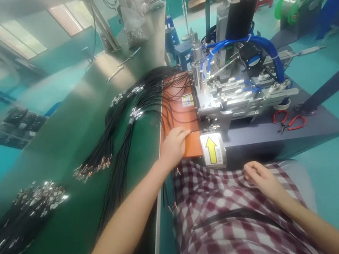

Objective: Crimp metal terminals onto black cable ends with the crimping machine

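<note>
My left hand is closed in a pinch on a thin black cable, above the orange plate of the machine. The cable's metal-tipped end points right, at the machine's front edge. My right hand rests over my checked apron with its fingers curled together; whether anything small is in them is hidden. Just past the left hand, more black cables run across the orange plate. A metal cover with a yellow arrow label sits between the hands.
The machine with blue air hoses stands ahead on a dark base. Red-handled pliers lie on that base. Bundles of black cables cover parts of the green table. A green wire spool is at the far right.
</note>
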Action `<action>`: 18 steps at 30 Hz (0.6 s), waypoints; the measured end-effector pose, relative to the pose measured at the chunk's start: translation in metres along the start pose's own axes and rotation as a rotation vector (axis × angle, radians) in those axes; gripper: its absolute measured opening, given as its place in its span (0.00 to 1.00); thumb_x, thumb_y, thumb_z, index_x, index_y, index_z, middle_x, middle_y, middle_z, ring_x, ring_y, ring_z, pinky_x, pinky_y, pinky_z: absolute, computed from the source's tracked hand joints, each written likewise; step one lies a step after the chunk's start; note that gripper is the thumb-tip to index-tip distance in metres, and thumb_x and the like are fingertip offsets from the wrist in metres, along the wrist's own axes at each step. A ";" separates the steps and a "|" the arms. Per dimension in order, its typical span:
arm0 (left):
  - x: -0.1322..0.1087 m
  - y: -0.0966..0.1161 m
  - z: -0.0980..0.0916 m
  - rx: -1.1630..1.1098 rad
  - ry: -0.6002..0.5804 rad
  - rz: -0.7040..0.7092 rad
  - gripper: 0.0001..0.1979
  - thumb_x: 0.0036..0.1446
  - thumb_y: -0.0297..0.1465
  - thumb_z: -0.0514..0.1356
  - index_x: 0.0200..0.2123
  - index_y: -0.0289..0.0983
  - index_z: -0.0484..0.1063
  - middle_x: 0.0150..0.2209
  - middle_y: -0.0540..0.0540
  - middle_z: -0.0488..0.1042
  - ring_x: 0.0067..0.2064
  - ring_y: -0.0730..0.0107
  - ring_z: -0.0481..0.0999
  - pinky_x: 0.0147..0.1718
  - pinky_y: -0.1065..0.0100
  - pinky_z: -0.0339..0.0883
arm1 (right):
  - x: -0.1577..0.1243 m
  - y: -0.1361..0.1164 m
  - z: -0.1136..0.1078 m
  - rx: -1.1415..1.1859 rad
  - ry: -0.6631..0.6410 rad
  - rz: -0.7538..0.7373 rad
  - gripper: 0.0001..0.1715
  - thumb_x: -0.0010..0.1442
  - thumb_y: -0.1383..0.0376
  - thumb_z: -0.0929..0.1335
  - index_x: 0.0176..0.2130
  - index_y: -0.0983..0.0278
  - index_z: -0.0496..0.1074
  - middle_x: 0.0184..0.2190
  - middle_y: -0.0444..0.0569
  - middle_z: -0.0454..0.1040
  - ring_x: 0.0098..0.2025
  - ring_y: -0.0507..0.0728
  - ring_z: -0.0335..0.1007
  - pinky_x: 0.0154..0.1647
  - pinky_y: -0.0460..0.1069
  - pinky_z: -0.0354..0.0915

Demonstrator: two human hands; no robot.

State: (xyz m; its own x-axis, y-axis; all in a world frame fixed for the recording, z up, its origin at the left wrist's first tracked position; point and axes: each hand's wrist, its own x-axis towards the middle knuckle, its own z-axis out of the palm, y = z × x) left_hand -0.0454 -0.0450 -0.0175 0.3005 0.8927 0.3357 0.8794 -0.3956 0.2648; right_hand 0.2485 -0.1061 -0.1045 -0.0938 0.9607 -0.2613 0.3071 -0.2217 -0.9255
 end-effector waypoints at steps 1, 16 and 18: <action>0.000 0.000 -0.001 -0.002 0.003 0.001 0.19 0.61 0.21 0.48 0.50 0.34 0.73 0.48 0.40 0.74 0.50 0.62 0.72 0.48 0.62 0.70 | -0.001 0.000 0.002 -0.007 -0.008 0.007 0.24 0.57 0.45 0.63 0.27 0.61 0.64 0.20 0.41 0.64 0.22 0.52 0.58 0.23 0.47 0.57; 0.022 -0.012 0.004 0.032 -0.017 -0.042 0.23 0.58 0.20 0.48 0.54 0.39 0.71 0.49 0.41 0.72 0.52 0.59 0.70 0.48 0.59 0.71 | -0.010 0.016 0.023 -0.061 -0.095 0.080 0.20 0.60 0.49 0.59 0.26 0.60 0.59 0.21 0.41 0.63 0.25 0.54 0.60 0.29 0.48 0.59; 0.028 -0.014 0.005 0.035 -0.021 -0.048 0.24 0.59 0.20 0.47 0.54 0.39 0.71 0.49 0.41 0.71 0.52 0.59 0.70 0.49 0.58 0.71 | -0.012 0.017 0.025 -0.066 -0.118 0.088 0.20 0.61 0.50 0.59 0.26 0.60 0.59 0.21 0.41 0.64 0.25 0.54 0.61 0.30 0.48 0.60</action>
State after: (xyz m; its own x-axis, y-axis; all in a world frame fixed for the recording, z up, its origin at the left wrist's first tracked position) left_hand -0.0472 -0.0139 -0.0165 0.2650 0.9149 0.3044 0.9054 -0.3447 0.2478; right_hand 0.2316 -0.1256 -0.1241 -0.1729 0.9109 -0.3747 0.3804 -0.2892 -0.8784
